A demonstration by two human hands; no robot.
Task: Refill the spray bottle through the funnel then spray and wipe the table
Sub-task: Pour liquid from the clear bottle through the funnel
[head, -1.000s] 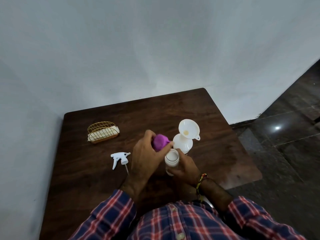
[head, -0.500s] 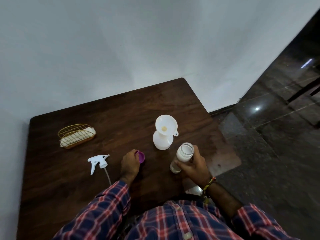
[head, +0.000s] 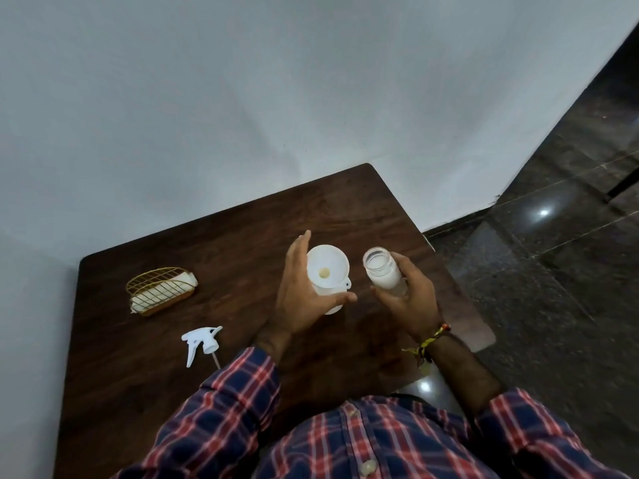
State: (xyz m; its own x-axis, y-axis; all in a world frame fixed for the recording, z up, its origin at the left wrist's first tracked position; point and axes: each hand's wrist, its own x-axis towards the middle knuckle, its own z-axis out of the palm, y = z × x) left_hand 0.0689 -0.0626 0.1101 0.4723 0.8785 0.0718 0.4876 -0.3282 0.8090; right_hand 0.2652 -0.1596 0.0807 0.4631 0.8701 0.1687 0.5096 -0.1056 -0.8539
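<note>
- We judge the refill about to start — the white plastic funnel (head: 327,269) sits in the white spray bottle (head: 330,299) mid-table, the white trigger sprayer head (head: 200,342) lies off to the left; pouring, spraying and wiping remain.
- Our right hand (head: 409,299) grips the uncapped clear jar of whitish liquid (head: 383,273), upright beside the funnel.
- Our left hand (head: 304,299) cups round the bottle, fingers spread — contact unclear.

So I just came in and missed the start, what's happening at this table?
A person is refilling a spray bottle. A white funnel sits in its neck, and the left hand reaches around it, fingers straight. The right hand holds an uncapped jar of whitish liquid beside the funnel, not yet pouring. The trigger sprayer head lies detached on the table.
</note>
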